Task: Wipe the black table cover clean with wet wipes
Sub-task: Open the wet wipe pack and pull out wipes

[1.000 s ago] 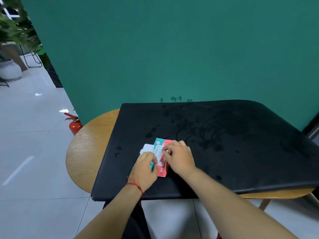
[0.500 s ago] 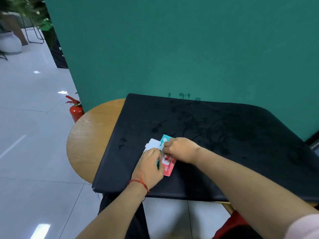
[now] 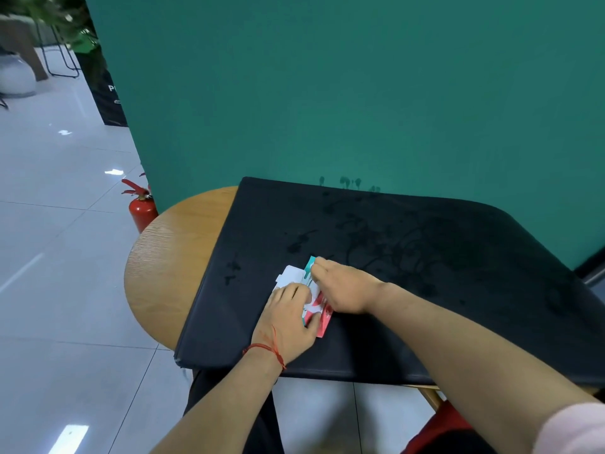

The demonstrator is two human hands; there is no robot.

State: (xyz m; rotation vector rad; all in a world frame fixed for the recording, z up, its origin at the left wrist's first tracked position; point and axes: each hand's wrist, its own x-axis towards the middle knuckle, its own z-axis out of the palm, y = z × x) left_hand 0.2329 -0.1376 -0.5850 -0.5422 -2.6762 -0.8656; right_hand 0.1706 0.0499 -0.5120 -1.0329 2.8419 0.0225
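Centrally, one flat teal-and-red wet-wipe packet [image 3: 323, 319], white flap [image 3: 290, 275] folded out, lying on stained black table cover [image 3: 425, 257] over round wooden bench [image 3: 170, 257]. Grips: left hand [image 3: 288, 317] grasps its near end; right hand [image 3: 343, 286] pinches its far end.

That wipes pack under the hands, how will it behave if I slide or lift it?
The wipes pack looks flat and soft, so it will probably sag rather than roll or tip. Its white flap lies open and may flop. On the smooth black cover it might slide.
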